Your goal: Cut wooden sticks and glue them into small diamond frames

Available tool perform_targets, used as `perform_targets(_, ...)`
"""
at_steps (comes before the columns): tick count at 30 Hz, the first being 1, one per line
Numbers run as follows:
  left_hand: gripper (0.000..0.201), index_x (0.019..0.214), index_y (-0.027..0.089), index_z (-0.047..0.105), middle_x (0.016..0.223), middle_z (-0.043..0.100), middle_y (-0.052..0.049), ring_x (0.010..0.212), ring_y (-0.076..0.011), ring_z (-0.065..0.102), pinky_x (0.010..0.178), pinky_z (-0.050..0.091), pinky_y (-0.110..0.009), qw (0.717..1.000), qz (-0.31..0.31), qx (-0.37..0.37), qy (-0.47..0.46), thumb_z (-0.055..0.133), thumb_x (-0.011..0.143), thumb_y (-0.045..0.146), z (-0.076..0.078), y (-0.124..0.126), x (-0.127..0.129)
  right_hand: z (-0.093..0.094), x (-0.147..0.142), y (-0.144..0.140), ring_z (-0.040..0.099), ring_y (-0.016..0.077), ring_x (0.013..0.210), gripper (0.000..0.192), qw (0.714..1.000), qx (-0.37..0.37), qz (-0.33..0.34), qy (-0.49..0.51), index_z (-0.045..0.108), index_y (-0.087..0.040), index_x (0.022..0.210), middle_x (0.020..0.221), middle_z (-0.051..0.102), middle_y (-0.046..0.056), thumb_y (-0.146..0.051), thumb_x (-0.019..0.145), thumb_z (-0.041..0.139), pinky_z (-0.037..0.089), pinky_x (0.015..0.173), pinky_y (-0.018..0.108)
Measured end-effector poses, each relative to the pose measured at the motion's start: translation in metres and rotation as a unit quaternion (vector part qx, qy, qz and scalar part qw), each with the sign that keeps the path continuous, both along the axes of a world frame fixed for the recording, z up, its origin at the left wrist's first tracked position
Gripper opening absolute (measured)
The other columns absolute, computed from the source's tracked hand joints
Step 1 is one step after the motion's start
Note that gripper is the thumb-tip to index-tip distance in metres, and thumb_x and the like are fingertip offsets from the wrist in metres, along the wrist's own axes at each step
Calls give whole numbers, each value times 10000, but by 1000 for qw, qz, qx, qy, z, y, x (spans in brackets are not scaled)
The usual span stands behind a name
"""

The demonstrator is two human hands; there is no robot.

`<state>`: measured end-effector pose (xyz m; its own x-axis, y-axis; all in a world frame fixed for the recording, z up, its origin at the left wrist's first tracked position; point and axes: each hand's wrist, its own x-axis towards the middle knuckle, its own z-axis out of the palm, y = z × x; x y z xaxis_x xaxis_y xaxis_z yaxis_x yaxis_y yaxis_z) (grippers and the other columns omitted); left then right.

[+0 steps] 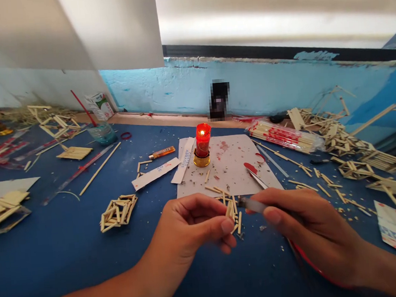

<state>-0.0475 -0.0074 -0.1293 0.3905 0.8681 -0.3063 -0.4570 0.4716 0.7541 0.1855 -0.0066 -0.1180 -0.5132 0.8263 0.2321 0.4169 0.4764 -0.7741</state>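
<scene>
My left hand (190, 229) pinches a small piece made of short wooden sticks (233, 212) between thumb and fingertips, low over the blue table (62, 250). My right hand (303, 225) grips a slim tool with a clear tip (253, 204) that touches the stick piece from the right. Both hands hover in front of a white paper sheet (230, 164). A lit red candle (202, 144) stands on that sheet just beyond them. Loose cut sticks lie under the hands.
A glued stick lattice (118, 212) lies to the left. An orange lighter (162, 153), paper strips, scissors with a red handle (255, 173), a bag of sticks (284, 136) and heaps of stick frames (349, 155) surround the sheet. A cup (102, 132) stands at the back left.
</scene>
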Motion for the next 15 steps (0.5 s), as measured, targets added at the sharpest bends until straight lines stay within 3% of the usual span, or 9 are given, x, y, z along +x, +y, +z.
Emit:
perform_targets(7, 184, 729, 147, 794, 633, 767, -16, 529, -117, 720, 498, 589, -160, 1000, -19, -7, -23, 966, 663, 135, 0, 0, 1, -1, -1, 0, 579, 131, 544, 165, 1000, 3, 8, -11, 660, -299, 970, 703, 671, -42, -350, 1055, 528, 414, 505, 265)
perform_targets(15, 181, 738, 156, 793, 652, 776, -18, 538, -125, 734, 505, 600, -164, 999, -26, -2, -36, 954, 669, 110, -2, 1, 0, -3, -1, 2, 599, 108, 552, 115, 1000, 7, 12, -25, 660, -316, 1013, 716, 684, -63, -311, 1047, 550, 424, 521, 241)
